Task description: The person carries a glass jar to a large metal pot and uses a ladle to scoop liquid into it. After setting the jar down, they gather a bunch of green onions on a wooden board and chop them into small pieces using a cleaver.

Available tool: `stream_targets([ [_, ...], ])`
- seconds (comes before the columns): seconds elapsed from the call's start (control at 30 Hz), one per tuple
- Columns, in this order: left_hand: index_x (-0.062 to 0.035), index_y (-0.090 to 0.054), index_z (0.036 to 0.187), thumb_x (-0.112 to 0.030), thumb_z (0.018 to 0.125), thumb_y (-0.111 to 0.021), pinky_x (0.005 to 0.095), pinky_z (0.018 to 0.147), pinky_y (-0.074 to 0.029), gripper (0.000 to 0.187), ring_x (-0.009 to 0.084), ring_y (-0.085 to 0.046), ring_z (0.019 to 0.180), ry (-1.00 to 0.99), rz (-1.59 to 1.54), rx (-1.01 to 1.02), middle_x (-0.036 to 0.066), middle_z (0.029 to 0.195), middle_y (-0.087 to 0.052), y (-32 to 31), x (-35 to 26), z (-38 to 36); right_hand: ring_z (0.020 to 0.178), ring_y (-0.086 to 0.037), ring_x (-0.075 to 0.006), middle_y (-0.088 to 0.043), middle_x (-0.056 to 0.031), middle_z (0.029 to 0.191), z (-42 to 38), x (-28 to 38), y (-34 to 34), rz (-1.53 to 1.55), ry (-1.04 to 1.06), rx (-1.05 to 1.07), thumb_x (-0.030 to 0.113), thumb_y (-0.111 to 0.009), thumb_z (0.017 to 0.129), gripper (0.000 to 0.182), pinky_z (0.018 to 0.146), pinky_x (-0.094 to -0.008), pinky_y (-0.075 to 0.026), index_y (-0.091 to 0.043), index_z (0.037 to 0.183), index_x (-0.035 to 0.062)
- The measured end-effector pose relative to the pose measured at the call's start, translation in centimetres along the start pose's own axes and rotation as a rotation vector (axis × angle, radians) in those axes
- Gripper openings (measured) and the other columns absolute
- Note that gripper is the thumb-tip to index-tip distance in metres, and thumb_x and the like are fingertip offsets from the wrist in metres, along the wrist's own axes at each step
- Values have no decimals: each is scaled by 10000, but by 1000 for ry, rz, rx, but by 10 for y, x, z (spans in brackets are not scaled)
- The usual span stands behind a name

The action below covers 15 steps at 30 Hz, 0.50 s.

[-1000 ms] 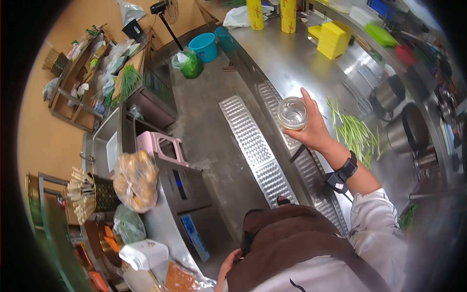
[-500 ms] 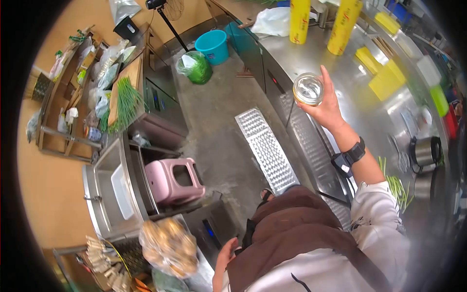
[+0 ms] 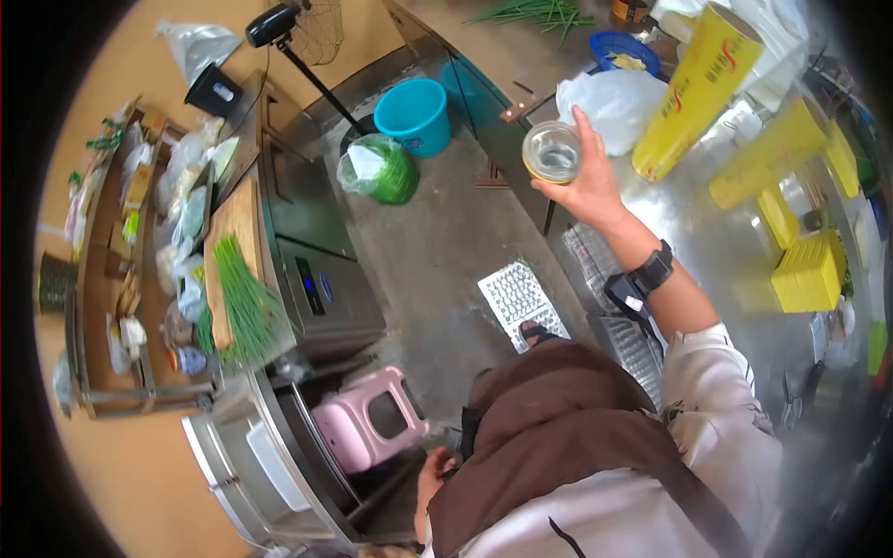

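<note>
R hand [image 3: 595,186] is clamped round a clear glass jar [image 3: 552,152], thumb on the near side, fingers up along the far side; jar's held up in the air, round end facing the cam, nr the tabletop [image 3: 712,270] edge. Can't tell if there's anything in it. L hand [image 3: 433,470] is down low by the brown apron [image 3: 549,400], well apart from the R one, fingers loosely bent, partly cut off by the body; can't tell if it's gripping anything. Black wristband [image 3: 653,268] on R wrist.

Just past the R hand, in the way on that side: a white plastic bag [image 3: 609,107] + a tall yellow tube [image 3: 698,93], w/ a 2nd yellow tube [image 3: 772,153] beside it. Bag overlaps the fingertips in view; can't tell if they touch. Yellow stack [image 3: 807,274] further R on the tabletop, blue basket [image 3: 609,45] behind the bag.

On the floor: teal bucket [image 3: 412,119] next to a bagged green bin [image 3: 391,177], and a metal tread plate [image 3: 512,290] w/ a foot on it. Pink stool [image 3: 358,432] sits nr the L hand, btwn it & the sink [image 3: 209,465]. Up L, green stalks [image 3: 246,312] lie across a wooden board [image 3: 233,214].
</note>
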<state>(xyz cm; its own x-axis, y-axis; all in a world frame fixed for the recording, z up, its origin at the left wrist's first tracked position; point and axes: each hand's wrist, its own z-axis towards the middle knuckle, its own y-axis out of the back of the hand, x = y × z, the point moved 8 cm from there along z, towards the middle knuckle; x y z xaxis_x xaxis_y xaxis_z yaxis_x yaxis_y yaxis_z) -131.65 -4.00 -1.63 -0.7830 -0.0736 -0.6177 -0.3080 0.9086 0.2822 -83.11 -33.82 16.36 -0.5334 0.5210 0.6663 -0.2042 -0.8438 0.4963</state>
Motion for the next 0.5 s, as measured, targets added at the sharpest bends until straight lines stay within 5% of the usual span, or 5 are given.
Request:
stream_targets([
  [0.2, 12, -524, 1259, -147, 892, -623, 281, 932, -430, 412, 179, -589, 1040, 53, 99, 97, 123, 1133, -621, 12, -92, 74, 1153, -469, -385, -451, -218, 1234, 118, -34, -75, 11, -40, -26, 182, -841, 589, 1102, 988, -432, -410, -192, 1475, 84],
  [0.5, 22, -529, 1247, -117, 878, -606, 299, 947, -432, 401, 195, -591, 1044, -32, 87, 175, 113, 1118, -626, 97, -214, 283, 1177, -452, -395, -427, -243, 1263, 267, -92, -168, -57, -155, -77, 186, -839, 601, 1104, 1005, -438, -397, -180, 1481, 83],
])
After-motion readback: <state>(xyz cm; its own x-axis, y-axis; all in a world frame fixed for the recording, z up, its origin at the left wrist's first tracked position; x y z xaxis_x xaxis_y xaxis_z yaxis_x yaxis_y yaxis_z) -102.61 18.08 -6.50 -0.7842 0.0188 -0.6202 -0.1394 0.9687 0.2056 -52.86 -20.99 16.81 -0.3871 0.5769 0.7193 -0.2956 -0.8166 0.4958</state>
